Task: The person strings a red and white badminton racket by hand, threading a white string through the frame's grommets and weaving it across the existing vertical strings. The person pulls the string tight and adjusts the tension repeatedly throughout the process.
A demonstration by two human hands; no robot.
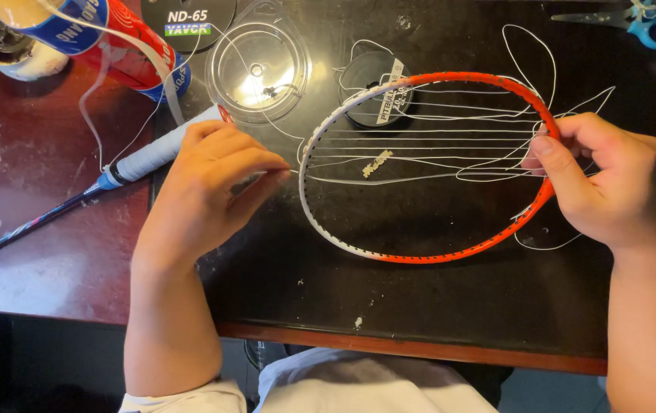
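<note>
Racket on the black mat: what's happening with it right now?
A person is threading white string through an orange-and-white racket frame. The right hand pinches the frame's orange side where strings pass through; the left hand is at the white end, fingers together. Only the upper half is strung. A second racket's white grip lies behind.

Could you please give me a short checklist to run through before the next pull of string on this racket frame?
1. Frame held steady: ok. The right hand grips the orange side of the racket frame.
2. String end in hand: cannot tell. The left hand pinches at the white side, but its fingertips hide the string.
3. Strings already laid run straight: not ok. The white strings sag and loop loose near the right hand.
4. Spare string within reach: ok. The clear spool lies just above the frame.
5. Cutter nearby: ok. The blue-handled scissors lie at the far right corner.
</note>
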